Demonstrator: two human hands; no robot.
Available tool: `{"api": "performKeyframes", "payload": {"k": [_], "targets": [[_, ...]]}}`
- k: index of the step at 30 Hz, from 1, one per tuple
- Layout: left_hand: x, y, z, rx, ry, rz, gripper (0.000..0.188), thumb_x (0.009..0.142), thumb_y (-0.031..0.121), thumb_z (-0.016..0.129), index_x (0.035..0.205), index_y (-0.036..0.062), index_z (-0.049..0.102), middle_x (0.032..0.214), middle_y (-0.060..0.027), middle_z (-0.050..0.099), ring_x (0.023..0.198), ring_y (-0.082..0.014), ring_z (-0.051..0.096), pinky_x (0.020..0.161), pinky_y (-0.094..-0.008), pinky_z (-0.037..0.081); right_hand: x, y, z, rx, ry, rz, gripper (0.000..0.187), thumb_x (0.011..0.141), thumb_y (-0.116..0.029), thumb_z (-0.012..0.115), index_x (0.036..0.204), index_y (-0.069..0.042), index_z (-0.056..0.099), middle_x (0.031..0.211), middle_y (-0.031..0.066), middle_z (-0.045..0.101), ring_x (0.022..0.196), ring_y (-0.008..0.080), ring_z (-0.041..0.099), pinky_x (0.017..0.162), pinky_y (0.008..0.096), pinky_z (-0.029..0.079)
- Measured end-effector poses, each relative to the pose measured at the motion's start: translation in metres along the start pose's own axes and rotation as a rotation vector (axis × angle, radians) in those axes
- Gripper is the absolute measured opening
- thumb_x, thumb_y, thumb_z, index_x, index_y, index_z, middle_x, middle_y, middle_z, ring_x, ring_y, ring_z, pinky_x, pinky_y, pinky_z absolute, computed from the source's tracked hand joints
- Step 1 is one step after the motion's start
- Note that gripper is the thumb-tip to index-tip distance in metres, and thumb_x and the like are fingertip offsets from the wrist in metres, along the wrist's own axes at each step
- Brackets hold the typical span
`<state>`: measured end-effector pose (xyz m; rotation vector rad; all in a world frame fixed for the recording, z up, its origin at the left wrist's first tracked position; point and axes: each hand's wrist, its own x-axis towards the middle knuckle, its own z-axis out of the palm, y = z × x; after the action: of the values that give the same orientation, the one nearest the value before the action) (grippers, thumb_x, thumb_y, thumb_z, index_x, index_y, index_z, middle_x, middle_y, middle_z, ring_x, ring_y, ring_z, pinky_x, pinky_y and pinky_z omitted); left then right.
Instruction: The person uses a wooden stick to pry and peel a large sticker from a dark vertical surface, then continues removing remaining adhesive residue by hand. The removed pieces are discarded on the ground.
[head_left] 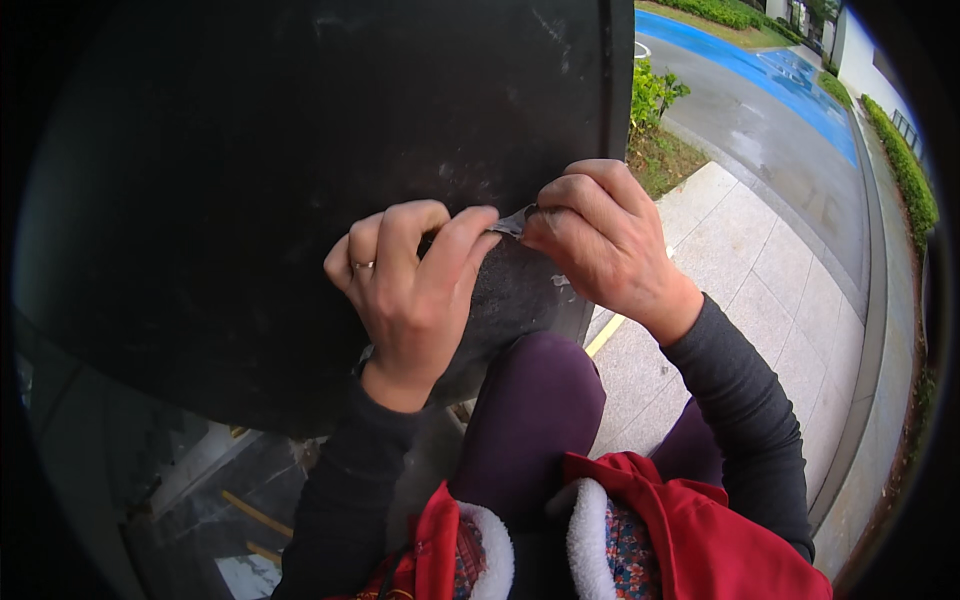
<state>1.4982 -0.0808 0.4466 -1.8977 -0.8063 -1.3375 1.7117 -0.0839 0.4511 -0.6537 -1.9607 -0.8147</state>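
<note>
A large dark panel (250, 150) fills the left and middle of the head view, with pale smudges and scraps on its surface. In front of its right part, my left hand (410, 270) pinches one end of a small greyish, translucent strip (512, 222); a ring sits on one of its fingers. The other end of that strip is between the fingers of my right hand (605, 235), close to the panel's right edge. The strip is stretched between both hands, and its material cannot be made out. A whitish scrap (562, 281) clings to the panel below my right hand.
Pale stone paving (740, 260) lies to the right, then a grey road with a blue painted band (750, 45). A green bush (652, 95) grows beside the panel's edge. My raised knee (535, 400) is just below my hands. Yellow lines (258, 513) mark the floor at lower left.
</note>
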Motion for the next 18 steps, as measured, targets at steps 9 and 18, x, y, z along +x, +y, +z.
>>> {"api": "performKeyframes", "payload": {"k": [9,18], "targets": [[-0.007,-0.012,0.011,-0.010,-0.100,0.038,0.021,0.079,0.021,0.090,0.093,0.0241,0.074,0.093,0.0089,0.059,0.090,-0.0135,0.057,0.088,-0.0355,0.034,-0.007,0.010,0.009,0.027,0.096,0.007,0.030,0.073,-0.018,0.083,0.102,-0.013,0.080,0.105,0.0013,0.070,0.102,0.0239,0.065,0.083,0.0362,0.055],[-0.003,-0.001,0.015,-0.044,-0.138,0.007,0.024,0.078,0.021,0.091,0.095,0.0229,0.074,0.094,0.0075,0.059,0.091,-0.0150,0.057,0.089,-0.0366,0.037,-0.003,0.019,0.011,-0.008,-0.025,-0.076,0.021,0.079,-0.016,0.072,0.099,-0.008,0.074,0.112,0.0033,0.070,0.113,0.0233,0.065,0.085,0.0353,0.056]]}}
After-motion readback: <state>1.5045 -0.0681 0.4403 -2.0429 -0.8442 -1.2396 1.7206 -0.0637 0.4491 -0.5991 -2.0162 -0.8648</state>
